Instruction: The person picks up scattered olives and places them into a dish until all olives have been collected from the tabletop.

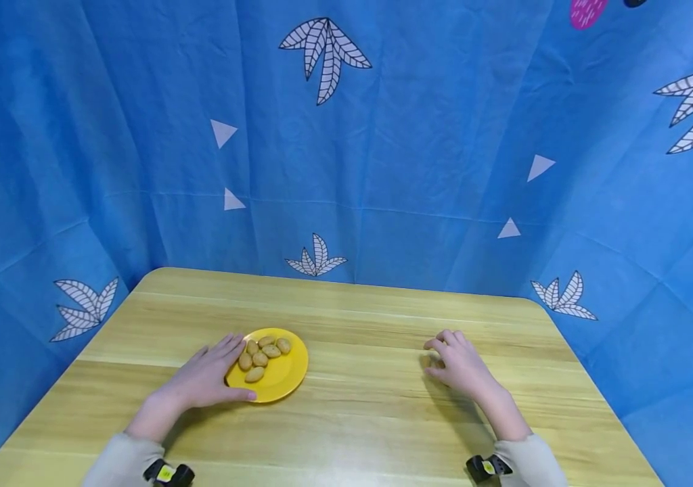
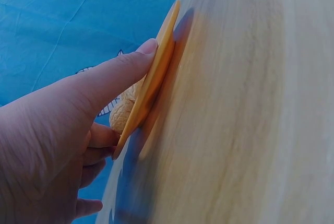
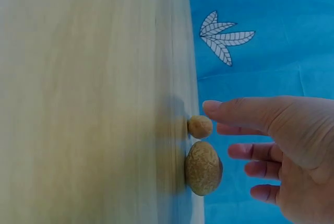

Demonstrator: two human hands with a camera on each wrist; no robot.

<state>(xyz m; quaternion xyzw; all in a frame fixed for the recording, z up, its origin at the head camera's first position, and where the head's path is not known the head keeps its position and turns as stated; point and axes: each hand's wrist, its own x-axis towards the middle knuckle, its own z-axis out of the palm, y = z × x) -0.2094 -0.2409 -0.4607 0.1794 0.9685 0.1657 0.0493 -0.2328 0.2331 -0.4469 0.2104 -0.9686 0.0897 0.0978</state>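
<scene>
Several tan, wrinkled oval walnuts (image 1: 271, 351) lie on a round yellow plate (image 1: 292, 375), mostly toward its far and left side. My left hand (image 1: 209, 375) rests on the plate's left rim, its thumb along the near edge and its straight fingers on the far-left edge. In the left wrist view a walnut (image 2: 121, 115) shows behind the thumb. My right hand (image 1: 462, 365) hovers low over the right part of the table, fingers loosely bent and apart. Just before its fingertips sit a larger walnut (image 3: 203, 169) and a smaller-looking walnut (image 3: 200, 126), with a gap to the fingers.
A light wooden table (image 1: 359, 433) with rounded far corners carries everything. Blue cloth (image 1: 419, 135) with white leaf prints hangs behind it and along both sides. Bare wood lies between the plate and my right hand.
</scene>
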